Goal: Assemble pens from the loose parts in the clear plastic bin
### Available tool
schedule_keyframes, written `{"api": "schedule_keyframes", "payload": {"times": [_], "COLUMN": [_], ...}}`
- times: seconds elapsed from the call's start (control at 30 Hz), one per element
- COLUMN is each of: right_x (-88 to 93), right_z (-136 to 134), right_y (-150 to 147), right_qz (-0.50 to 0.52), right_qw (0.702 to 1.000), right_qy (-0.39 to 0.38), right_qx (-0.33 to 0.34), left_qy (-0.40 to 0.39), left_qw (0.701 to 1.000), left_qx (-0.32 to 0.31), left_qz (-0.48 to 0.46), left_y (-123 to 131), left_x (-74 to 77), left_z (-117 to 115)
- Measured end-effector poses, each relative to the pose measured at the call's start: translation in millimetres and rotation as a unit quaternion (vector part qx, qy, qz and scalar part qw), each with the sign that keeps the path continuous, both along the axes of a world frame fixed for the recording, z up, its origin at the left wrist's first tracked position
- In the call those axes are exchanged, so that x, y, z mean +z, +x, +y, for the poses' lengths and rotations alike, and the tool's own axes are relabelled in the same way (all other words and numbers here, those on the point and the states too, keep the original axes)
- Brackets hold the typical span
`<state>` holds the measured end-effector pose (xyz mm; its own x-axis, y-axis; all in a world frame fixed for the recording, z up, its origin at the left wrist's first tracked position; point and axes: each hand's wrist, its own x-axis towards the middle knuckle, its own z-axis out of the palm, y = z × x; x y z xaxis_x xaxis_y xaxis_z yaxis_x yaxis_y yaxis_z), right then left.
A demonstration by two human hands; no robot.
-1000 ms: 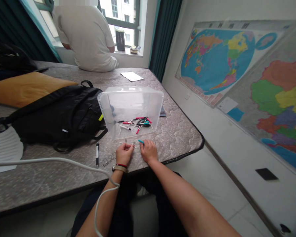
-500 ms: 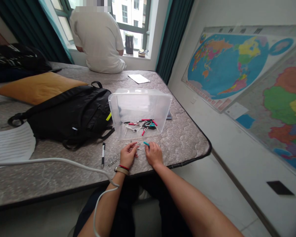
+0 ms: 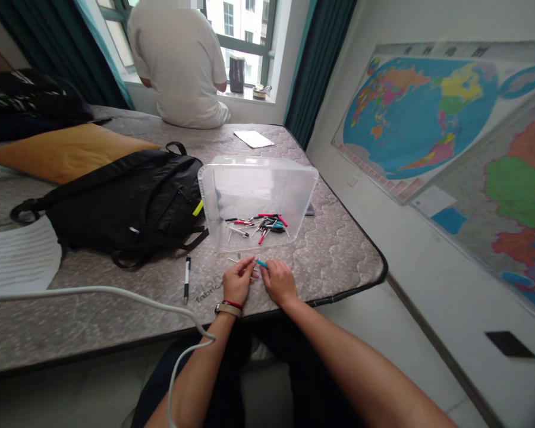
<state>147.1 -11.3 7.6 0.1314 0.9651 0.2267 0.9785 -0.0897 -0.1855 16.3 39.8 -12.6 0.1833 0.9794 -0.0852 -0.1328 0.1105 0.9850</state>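
Observation:
My left hand (image 3: 238, 281) and my right hand (image 3: 279, 280) rest close together on the mattress (image 3: 330, 249), just in front of a clear plastic bin (image 3: 256, 199). The right hand's fingers are pinched on a small teal-handled piece (image 3: 262, 263). The left hand's fingers are curled around something thin that I cannot make out. A few thin metal pins (image 3: 238, 260) lie on the mattress beside the hands. Inside the bin lies a heap of small red, teal and black-handled pieces (image 3: 261, 223).
A black backpack (image 3: 125, 202) lies left of the bin, with a pen (image 3: 187, 279) in front of it. An orange pillow (image 3: 66, 151), white papers (image 3: 20, 258) and a white cable (image 3: 116, 292) are at the left. A person in white (image 3: 182, 59) sits by the window. Maps (image 3: 428, 113) hang on the right wall.
My two hands have drawn closer together, the teal piece moving toward the left hand. The camera view has shifted slightly.

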Motion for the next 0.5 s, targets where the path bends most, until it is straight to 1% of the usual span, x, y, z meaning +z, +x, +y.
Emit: {"api": "schedule_keyframes", "payload": {"times": [0.13,0.37,0.5], "right_x": [0.3,0.0,-1.5], "right_z": [-0.3,-0.4,-0.8], "right_y": [0.1,1.3,2.4], "right_qz": [0.0,0.009,0.019], "right_qw": [1.0,1.0,1.0], "right_qy": [-0.005,-0.003,0.003], "right_qx": [0.007,0.012,0.013], "left_qy": [0.007,0.077,0.1], "left_qw": [1.0,0.993,0.991], "left_qx": [0.01,-0.041,-0.043], "left_qz": [0.006,0.082,0.081], "left_y": [0.3,-0.2,2.5], "left_x": [2.3,4.5,6.1], "left_z": [-0.5,-5.5,-7.4]}}
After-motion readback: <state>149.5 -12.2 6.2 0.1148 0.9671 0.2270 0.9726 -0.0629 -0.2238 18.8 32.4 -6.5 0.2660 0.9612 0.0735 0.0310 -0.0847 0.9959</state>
